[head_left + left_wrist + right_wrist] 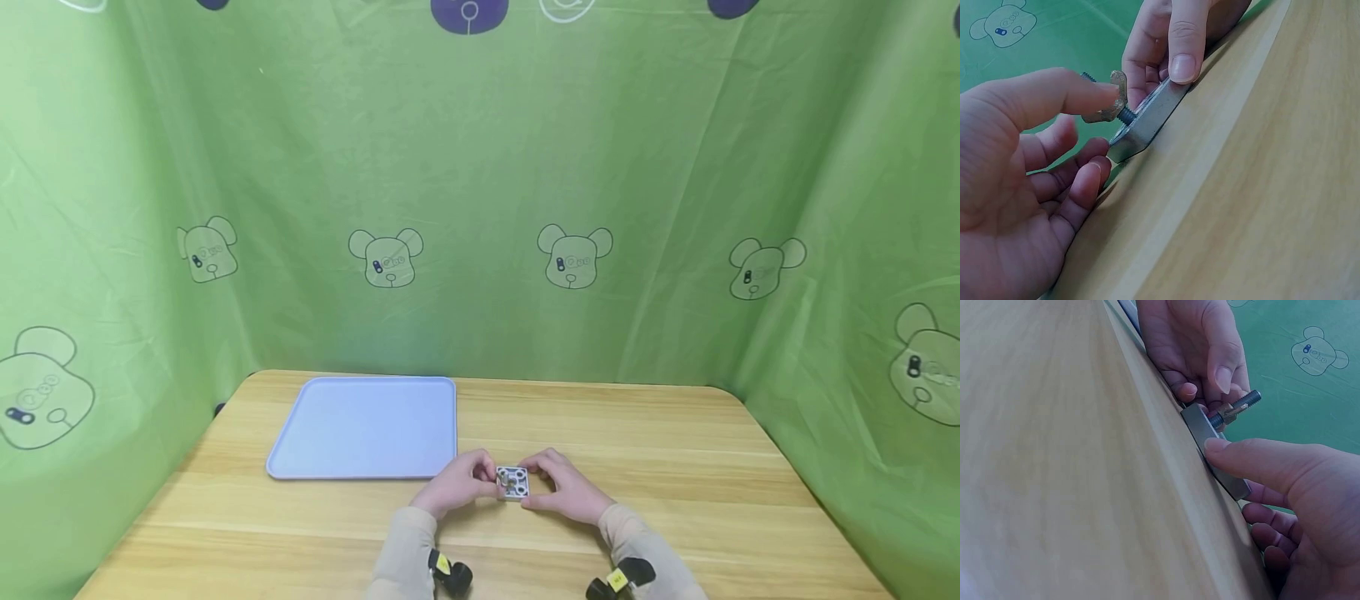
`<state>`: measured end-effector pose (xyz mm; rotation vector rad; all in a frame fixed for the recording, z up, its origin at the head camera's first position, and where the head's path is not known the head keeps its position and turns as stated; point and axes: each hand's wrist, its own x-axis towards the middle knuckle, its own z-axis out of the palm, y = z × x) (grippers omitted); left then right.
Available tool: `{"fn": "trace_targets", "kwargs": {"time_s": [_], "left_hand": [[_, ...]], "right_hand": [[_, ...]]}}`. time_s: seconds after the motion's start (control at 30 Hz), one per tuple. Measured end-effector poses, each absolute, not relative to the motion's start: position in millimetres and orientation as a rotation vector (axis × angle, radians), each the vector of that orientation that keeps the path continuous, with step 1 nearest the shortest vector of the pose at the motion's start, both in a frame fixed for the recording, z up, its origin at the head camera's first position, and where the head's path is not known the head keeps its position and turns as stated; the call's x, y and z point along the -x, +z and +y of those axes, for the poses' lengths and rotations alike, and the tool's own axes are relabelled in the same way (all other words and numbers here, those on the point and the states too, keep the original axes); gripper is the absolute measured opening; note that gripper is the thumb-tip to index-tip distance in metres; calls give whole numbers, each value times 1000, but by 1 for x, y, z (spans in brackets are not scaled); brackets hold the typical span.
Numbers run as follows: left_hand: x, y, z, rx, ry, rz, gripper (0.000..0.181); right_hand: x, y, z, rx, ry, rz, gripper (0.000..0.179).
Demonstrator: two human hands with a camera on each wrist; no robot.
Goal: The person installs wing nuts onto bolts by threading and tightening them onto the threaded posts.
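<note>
A small square metal block (513, 482) with round holes in its top lies on the table, one edge tilted in the wrist views. A threaded bolt (1249, 399) stands out of it and carries a brass-coloured wing nut (1119, 89). My right hand (567, 490) grips the block, its thumb (1241, 456) along the near side and its fingers partly hidden behind. My left hand (459, 483) is at the bolt's side. Its thumb (1063, 94) reaches to the wing nut, while other fingertips are at the block's corner, not pinching the nut.
A pale blue tray (367, 429) lies on the wooden table (660, 433), left of and behind the hands. Green curtains (480, 167) with bear-head drawings hang at the back and both sides. Each sleeve carries a black wrist camera (459, 578).
</note>
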<state>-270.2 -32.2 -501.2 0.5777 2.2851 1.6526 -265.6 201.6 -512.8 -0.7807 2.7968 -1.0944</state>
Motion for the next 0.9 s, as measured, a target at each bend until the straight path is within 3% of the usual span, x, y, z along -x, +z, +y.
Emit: {"fn": "trace_targets", "kwargs": {"time_s": [0.47, 0.9], "left_hand": [[270, -501, -31, -593, 1646, 2253, 30], [273, -506, -32, -634, 1584, 2345, 17]], "right_hand": [[265, -511, 202, 797, -1094, 2791, 51], [264, -512, 202, 758, -1091, 2786, 53]]}}
